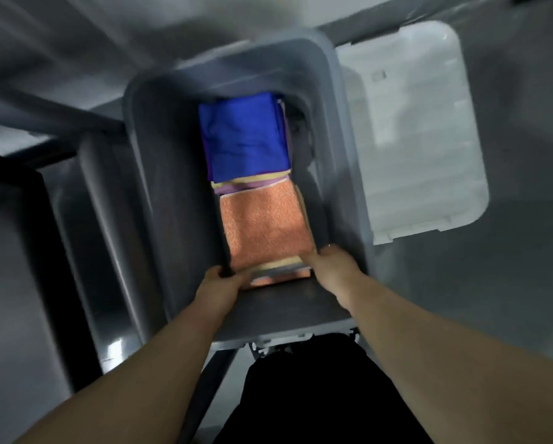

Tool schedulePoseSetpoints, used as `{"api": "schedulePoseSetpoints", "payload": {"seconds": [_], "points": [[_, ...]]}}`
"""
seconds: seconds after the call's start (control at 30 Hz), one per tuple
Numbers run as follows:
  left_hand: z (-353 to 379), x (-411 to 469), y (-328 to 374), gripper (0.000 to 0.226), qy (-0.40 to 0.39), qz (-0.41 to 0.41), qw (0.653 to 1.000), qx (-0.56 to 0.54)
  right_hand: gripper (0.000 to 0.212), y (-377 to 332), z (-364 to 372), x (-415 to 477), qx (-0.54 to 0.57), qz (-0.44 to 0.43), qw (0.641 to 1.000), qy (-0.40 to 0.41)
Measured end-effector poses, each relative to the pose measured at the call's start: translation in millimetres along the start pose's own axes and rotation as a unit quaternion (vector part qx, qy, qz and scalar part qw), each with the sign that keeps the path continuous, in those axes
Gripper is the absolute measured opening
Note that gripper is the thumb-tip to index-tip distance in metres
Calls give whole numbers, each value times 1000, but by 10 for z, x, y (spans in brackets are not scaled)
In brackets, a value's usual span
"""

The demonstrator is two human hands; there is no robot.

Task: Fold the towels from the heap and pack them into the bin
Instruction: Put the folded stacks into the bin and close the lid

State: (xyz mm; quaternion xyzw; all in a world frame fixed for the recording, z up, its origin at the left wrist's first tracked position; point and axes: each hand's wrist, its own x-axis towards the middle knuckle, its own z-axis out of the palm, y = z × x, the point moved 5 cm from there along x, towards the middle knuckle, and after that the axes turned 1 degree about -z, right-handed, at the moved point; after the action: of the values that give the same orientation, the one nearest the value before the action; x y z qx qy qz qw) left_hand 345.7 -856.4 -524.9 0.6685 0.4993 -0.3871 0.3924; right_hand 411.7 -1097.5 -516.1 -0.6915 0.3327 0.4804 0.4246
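Here, looking down: my left hand curls round the near left corner of the orange towel, my right hand round its near right corner, fingertips hidden. The towel sits in the bin's near half. The blue towel fills the far half, with a gap along its right edge.

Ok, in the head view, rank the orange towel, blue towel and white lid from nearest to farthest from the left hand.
1. orange towel, near end of the bin, gripped by the left hand.
2. blue towel, far end of the bin.
3. white lid, outside the bin, to its right.
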Motion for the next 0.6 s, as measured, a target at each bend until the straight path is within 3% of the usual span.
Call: {"api": "schedulePoseSetpoints", "payload": {"seconds": [0.03, 0.13, 0.3, 0.47, 0.6], "points": [[-16, -149, 91, 86, 1, 9, 1000, 23, 35, -24, -40, -131, -6, -11, 1000, -1], [-18, -826, 624, 52, -16, 53, 997, 46, 31, -177, -383, -620, -1, -56, 998, -3], [418, -1513, 1474, 27, -33, 131, 990, 35, 25, -88, -1166, -874, 139, -38, 989, 17], [1516, -1742, 1897, 27, -102, 201, 971, 81, 13, 732, -1695, -340, 296, 98, 949, 43], [2461, -1360, 1934, 27, -109, 232, 954, 159, 14, 1112, -1861, 459, 372, 134, 917, 51]]}}
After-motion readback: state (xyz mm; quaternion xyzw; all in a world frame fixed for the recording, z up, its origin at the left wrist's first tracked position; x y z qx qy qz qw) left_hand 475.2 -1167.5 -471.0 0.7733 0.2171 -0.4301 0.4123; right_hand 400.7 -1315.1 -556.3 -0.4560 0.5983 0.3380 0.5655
